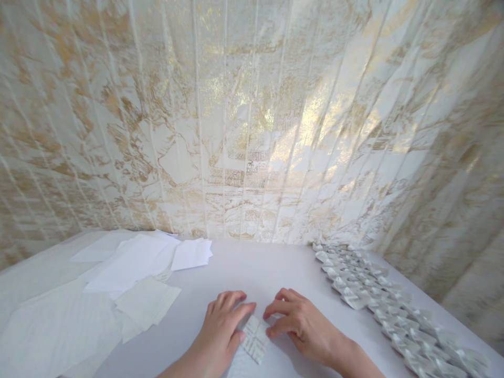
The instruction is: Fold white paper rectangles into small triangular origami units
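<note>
A small folded piece of printed paper (255, 336), diamond-shaped from here, lies at the bottom middle of the table between my two hands. My left hand (222, 328) is at its left side; the thumb is at the paper's edge and the forefinger reaches over its top corner, with a gap between the two. On the other side, my right hand (299, 325) has bent fingers, and its fingertips come up to the paper's right edge. Both hands have their fingers apart. White paper shows below the folded piece, partly cut off by the frame.
Loose white sheets (129, 262) and thin printed sheets (59, 336) overlap on the left. On the right, rows of folded grey printed paper pieces (389, 304) run along the table (244, 268). A patterned curtain (236, 131) hangs behind.
</note>
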{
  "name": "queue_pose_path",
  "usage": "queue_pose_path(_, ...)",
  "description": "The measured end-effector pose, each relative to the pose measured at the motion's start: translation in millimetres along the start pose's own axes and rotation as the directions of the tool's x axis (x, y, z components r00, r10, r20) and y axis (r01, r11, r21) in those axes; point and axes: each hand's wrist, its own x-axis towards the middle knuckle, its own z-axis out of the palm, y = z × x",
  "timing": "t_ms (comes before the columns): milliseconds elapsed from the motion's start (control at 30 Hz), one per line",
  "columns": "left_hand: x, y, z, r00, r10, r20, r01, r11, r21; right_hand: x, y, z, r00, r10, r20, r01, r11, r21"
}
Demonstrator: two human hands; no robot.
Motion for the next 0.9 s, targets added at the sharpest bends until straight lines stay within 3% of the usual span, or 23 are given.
queue_pose_path(167,-1.8,0.1,-0.5,0.989,0.127,0.071,-0.133,0.987,0.087,-1.9,7.6,0.7,0.989,0.117,-0.091,-0.102,0.982,0.158)
queue_pose_path(267,-2.7,3.7,-7.0,0.988,0.137,0.078,-0.141,0.989,0.052,2.4,2.5,2.9,0.968,0.222,-0.118,-0.175,0.932,0.318)
queue_pose_path(367,-2.6,8.5,-14.7,0.998,0.045,0.044,-0.038,0.988,-0.148,7.6,-7.5,5.9,0.955,0.288,-0.067,-0.241,0.889,0.389)
queue_pose_path(500,0.5,12.1,-16.1,0.997,-0.071,0.005,0.066,0.906,-0.417,12.5,-19.6,15.5,0.936,0.350,-0.028,-0.304,0.846,0.437)
queue_pose_path(633,5.5,8.7,-7.5,0.997,-0.058,-0.047,0.021,0.818,-0.575,14.4,-26.4,28.0,0.878,0.422,-0.224,-0.250,0.805,0.538)
queue_pose_path(700,6.2,6.0,-3.4,0.997,-0.052,-0.060,0.004,0.791,-0.612,13.8,-26.7,31.9,0.878,0.350,-0.328,-0.171,0.867,0.467)
queue_pose_path(800,3.6,3.9,0.5,0.991,-0.067,-0.117,-0.009,0.835,-0.551,12.1,-23.8,34.3,0.922,0.113,-0.369,-0.087,0.993,0.085)
queue_pose_path(900,-0.4,4.2,3.7,0.984,-0.032,-0.176,-0.024,0.950,-0.312,12.4,-20.7,34.3,0.958,-0.015,-0.287,-0.067,0.959,-0.274)
